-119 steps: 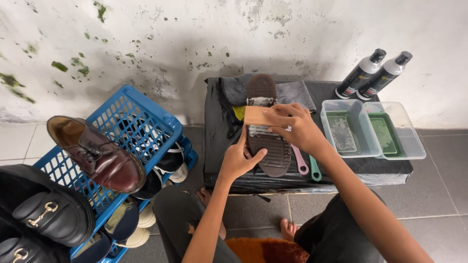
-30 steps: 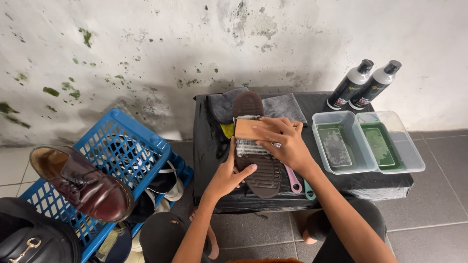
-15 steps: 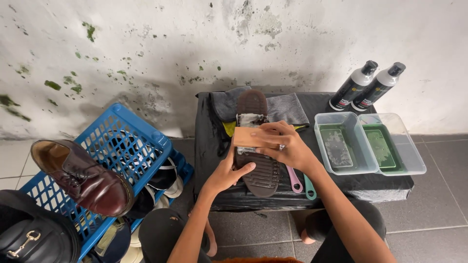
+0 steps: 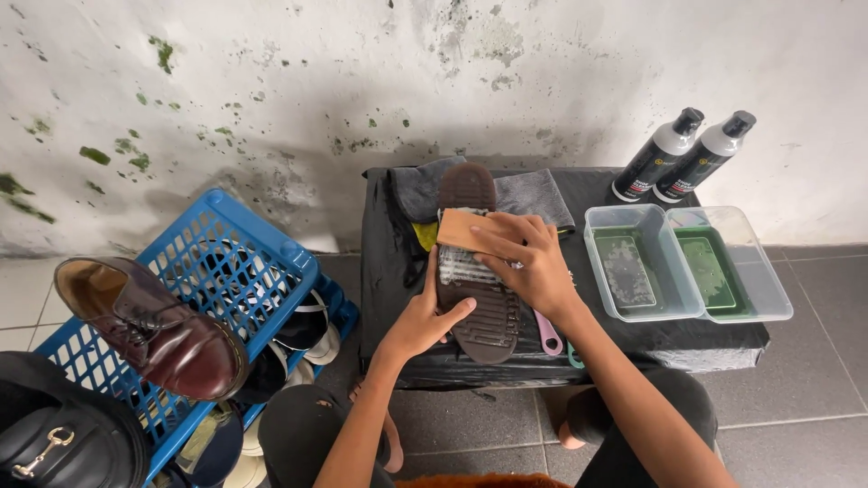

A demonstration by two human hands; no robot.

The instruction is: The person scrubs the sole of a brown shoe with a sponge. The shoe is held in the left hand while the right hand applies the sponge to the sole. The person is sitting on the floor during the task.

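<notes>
One head camera looks steeply down, close above the black table (image 4: 633, 339).

Hemmed in on the black table (image 4: 398, 271): clear tubs (image 4: 687, 262) and bottles (image 4: 678, 158) right, cloths (image 4: 533, 194) behind, blue crate (image 4: 226, 262) left; open only along the near edge.
</notes>
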